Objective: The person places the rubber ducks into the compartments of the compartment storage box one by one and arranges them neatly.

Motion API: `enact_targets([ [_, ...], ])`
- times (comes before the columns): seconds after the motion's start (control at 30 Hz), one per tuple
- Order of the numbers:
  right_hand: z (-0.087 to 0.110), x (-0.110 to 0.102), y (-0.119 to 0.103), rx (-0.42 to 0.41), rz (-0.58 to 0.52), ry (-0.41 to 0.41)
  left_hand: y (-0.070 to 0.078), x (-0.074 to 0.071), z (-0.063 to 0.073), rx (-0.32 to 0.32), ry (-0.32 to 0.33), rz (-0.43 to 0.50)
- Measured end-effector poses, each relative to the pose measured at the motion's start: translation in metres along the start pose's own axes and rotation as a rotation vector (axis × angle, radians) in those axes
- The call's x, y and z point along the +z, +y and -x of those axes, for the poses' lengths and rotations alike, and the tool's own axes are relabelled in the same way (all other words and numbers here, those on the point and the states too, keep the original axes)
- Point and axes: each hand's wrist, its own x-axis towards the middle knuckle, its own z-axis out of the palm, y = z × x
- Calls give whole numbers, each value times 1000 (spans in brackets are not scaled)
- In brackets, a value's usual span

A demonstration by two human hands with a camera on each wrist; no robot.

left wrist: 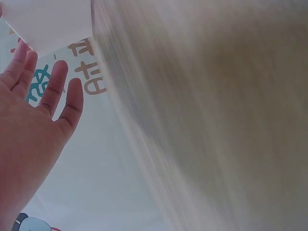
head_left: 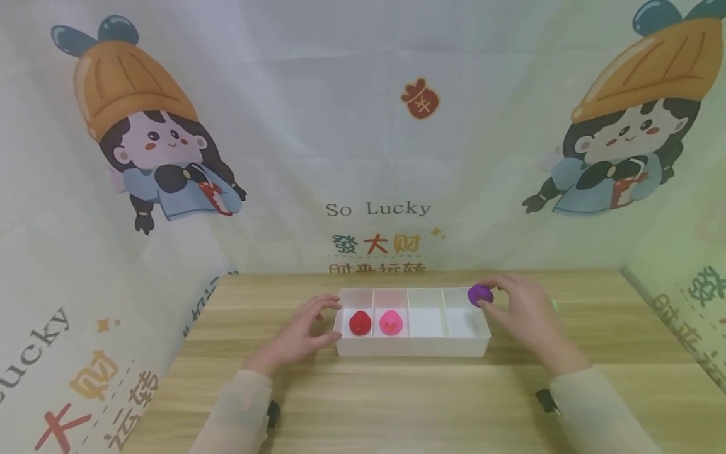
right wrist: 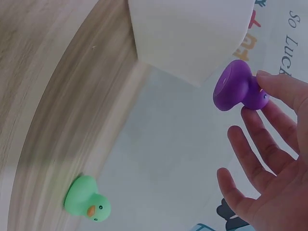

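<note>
In the head view a white box [head_left: 411,347] with several compartments stands on the table. A red duck toy [head_left: 360,323] sits in its leftmost compartment, a pink duck toy [head_left: 391,323] in the one beside it. My left hand [head_left: 299,331] touches the box's left end, its fingers fairly straight in the left wrist view. Between thumb and fingertips my right hand [head_left: 524,314] pinches a purple duck toy [right wrist: 238,86] by its head, base turned toward the box. It hangs at the box's back right corner, above the rim.
A green duck toy [right wrist: 85,198] lies on the wooden table [head_left: 397,403], seen in the right wrist view; the right hand mostly hides it in the head view. Printed cloth [head_left: 317,126] hangs behind the table and along both sides.
</note>
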Motion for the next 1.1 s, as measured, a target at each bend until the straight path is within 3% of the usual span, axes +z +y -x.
enact_targets([
  [0.37,1,8,-16,-57,-28,28,-1,0,0,12,-4,4],
  [1.1,-2,27,-44,-38,-49,-5,0,1,-1,2,14,1],
])
